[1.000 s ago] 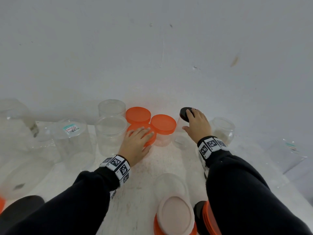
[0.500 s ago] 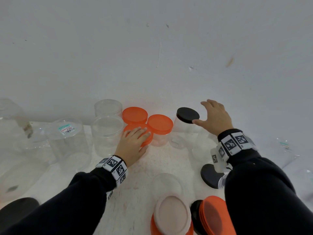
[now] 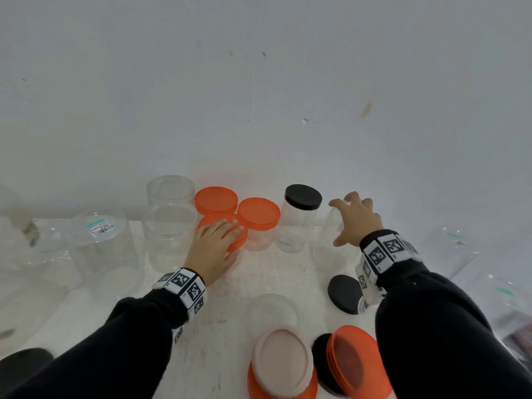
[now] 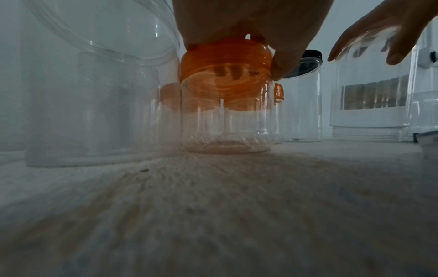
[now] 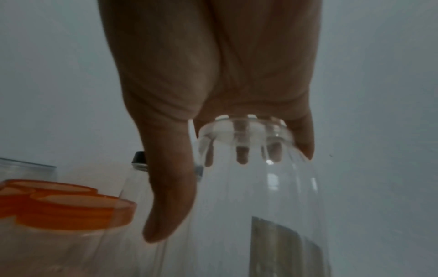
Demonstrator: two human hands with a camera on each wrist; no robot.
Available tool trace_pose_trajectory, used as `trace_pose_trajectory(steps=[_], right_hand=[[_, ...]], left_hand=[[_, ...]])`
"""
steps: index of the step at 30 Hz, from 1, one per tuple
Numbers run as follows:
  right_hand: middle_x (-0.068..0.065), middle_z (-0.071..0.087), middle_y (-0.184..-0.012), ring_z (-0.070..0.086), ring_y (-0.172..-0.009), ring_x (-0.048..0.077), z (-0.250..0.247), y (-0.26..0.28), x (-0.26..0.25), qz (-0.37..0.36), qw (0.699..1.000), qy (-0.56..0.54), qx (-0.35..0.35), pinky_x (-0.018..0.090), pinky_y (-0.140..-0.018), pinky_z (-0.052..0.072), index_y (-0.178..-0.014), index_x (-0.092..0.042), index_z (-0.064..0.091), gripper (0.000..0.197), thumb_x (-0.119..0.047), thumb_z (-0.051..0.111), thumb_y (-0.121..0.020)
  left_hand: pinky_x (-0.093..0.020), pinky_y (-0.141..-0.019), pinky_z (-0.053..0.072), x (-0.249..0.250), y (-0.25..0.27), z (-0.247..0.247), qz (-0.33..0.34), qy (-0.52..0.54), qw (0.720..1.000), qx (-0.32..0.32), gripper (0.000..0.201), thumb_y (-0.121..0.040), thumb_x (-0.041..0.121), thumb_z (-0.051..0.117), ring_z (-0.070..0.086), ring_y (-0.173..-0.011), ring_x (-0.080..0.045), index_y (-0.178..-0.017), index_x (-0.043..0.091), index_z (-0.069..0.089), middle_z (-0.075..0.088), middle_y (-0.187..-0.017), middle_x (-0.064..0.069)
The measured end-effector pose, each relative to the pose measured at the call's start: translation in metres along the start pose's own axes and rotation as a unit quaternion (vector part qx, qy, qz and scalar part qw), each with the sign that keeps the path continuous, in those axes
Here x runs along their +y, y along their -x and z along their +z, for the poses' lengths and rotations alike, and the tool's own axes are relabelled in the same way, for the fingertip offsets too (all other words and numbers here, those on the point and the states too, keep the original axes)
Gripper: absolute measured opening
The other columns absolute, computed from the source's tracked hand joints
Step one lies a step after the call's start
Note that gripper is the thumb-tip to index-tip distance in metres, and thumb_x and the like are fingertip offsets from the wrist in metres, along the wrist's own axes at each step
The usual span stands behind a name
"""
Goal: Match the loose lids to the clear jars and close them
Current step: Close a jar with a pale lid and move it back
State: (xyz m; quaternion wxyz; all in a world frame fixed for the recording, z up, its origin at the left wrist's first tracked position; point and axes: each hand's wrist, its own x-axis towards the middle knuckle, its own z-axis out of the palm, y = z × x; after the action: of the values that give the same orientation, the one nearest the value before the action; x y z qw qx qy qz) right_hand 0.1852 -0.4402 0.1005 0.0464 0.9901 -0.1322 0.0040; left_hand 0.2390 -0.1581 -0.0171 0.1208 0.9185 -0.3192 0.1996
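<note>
While the left hand [image 3: 214, 249] lies on an orange lid [image 3: 230, 228], fingers and thumb curled over its rim, that lid sits atop a clear jar [image 4: 226, 120] near the table's [image 3: 276, 277] far edge. Right hand [image 3: 358, 218] grasps the top of an upside-down clear jar [image 5: 260, 196] at the far edge, beside the black-lidded jar [image 3: 299, 217]. Loose black lid [image 3: 345, 293] lies nearer.

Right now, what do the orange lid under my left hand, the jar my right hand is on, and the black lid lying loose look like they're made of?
Orange lid: likely plastic, slightly translucent, smooth; light glows through it in the left wrist view.
Clear jar: probably thin clear plastic; see-through walls with moulded threads at the bottom, so it seems to stand upside down.
Black lid: looks like matte opaque plastic, no shine.
</note>
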Motion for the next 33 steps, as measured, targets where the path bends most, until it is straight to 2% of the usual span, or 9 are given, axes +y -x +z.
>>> trace_pose_trajectory(steps=[12, 14, 17, 21, 23, 26, 28, 30, 33], right_hand=[[0.006, 0.028, -0.134, 0.036, -0.114, 0.027, -0.029, 0.073, -0.007, -0.032, 0.990, 0.026, 0.131, 0.036, -0.084, 0.045, -0.134, -0.024, 0.037, 0.088, -0.042, 0.083, -0.062], [0.007, 0.029, -0.134, 0.037, -0.112, 0.028, -0.033, 0.088, -0.007, -0.034, 0.988, 0.025, 0.147, 0.036, -0.083, 0.044, -0.133, -0.023, 0.039, 0.087, -0.042, 0.083, -0.062], [0.008, 0.033, -0.134, 0.039, -0.111, 0.030, -0.037, 0.106, -0.007, -0.028, 0.984, 0.008, 0.175, 0.036, -0.079, 0.043, -0.131, -0.020, 0.043, 0.084, -0.039, 0.084, -0.061], [0.005, 0.037, -0.136, 0.040, -0.113, 0.030, -0.036, 0.124, -0.001, -0.009, 0.977, -0.049, 0.205, 0.035, -0.071, 0.042, -0.128, -0.016, 0.040, 0.076, -0.033, 0.080, -0.065], [0.002, 0.040, -0.128, 0.042, -0.106, 0.028, -0.032, 0.130, 0.001, 0.005, 0.971, -0.106, 0.216, 0.032, -0.064, 0.037, -0.122, -0.013, 0.039, 0.072, -0.031, 0.078, -0.065], [0.002, 0.037, -0.119, 0.041, -0.099, 0.025, -0.023, 0.136, 0.002, 0.021, 0.956, -0.195, 0.219, 0.030, -0.061, 0.034, -0.117, -0.012, 0.036, 0.075, -0.029, 0.080, -0.060], [0.004, 0.033, -0.118, 0.037, -0.099, 0.023, -0.018, 0.139, 0.003, 0.026, 0.946, -0.238, 0.217, 0.031, -0.063, 0.034, -0.118, -0.010, 0.034, 0.079, -0.029, 0.082, -0.058], [0.006, 0.029, -0.121, 0.034, -0.101, 0.023, -0.014, 0.141, 0.005, 0.025, 0.943, -0.261, 0.206, 0.031, -0.067, 0.035, -0.125, -0.011, 0.033, 0.088, -0.029, 0.083, -0.056], [0.008, 0.024, -0.124, 0.031, -0.109, 0.025, -0.009, 0.144, 0.006, 0.012, 0.949, -0.262, 0.174, 0.029, -0.076, 0.035, -0.135, -0.014, 0.031, 0.097, -0.034, 0.085, -0.057]], left_hand=[[-0.053, -0.083, 0.047, 0.003, -0.001, -0.005, -0.017, 0.017, 0.999, -0.036, 0.053, -0.079, 0.042, 0.038, 0.062, -0.106, -0.031, -0.112, 0.013, 0.066, 0.066, -0.116, -0.007], [-0.053, -0.089, 0.043, 0.006, -0.002, -0.004, -0.023, 0.031, 0.999, -0.029, 0.052, -0.081, 0.043, 0.042, 0.059, -0.112, -0.032, -0.115, 0.012, 0.065, 0.064, -0.120, -0.008], [-0.050, -0.102, 0.029, 0.011, -0.006, -0.010, -0.063, 0.078, 0.995, -0.021, 0.044, -0.086, 0.028, 0.060, 0.044, -0.127, -0.030, -0.126, 0.011, 0.057, 0.051, -0.136, -0.009], [-0.048, -0.095, 0.040, 0.035, 0.009, -0.023, 0.009, 0.143, 0.990, -0.009, 0.058, -0.080, 0.045, 0.038, 0.054, -0.113, -0.032, -0.115, 0.005, 0.062, 0.061, -0.120, -0.013], [-0.039, -0.098, 0.040, 0.053, 0.027, -0.032, 0.055, 0.198, 0.977, -0.053, 0.064, -0.079, 0.054, 0.033, 0.053, -0.113, -0.023, -0.117, 0.010, 0.061, 0.061, -0.119, -0.006], [-0.024, -0.102, 0.033, 0.081, 0.051, -0.047, 0.121, 0.240, 0.942, -0.203, 0.080, -0.075, 0.076, 0.034, 0.044, -0.119, -0.009, -0.125, 0.017, 0.054, 0.053, -0.128, 0.002], [-0.022, -0.107, 0.027, 0.094, 0.059, -0.050, 0.167, 0.204, 0.923, -0.281, 0.079, -0.075, 0.069, 0.051, 0.034, -0.128, -0.009, -0.134, 0.018, 0.044, 0.042, -0.139, 0.002], [-0.028, -0.113, 0.021, 0.103, 0.065, -0.049, 0.207, 0.175, 0.915, -0.298, 0.083, -0.073, 0.051, 0.071, 0.021, -0.137, -0.014, -0.141, 0.019, 0.035, 0.028, -0.149, 0.000], [-0.033, -0.116, 0.015, 0.110, 0.069, -0.045, 0.239, 0.136, 0.910, -0.310, 0.099, -0.064, 0.050, 0.079, 0.011, -0.141, -0.017, -0.144, 0.022, 0.028, 0.014, -0.154, -0.002]])
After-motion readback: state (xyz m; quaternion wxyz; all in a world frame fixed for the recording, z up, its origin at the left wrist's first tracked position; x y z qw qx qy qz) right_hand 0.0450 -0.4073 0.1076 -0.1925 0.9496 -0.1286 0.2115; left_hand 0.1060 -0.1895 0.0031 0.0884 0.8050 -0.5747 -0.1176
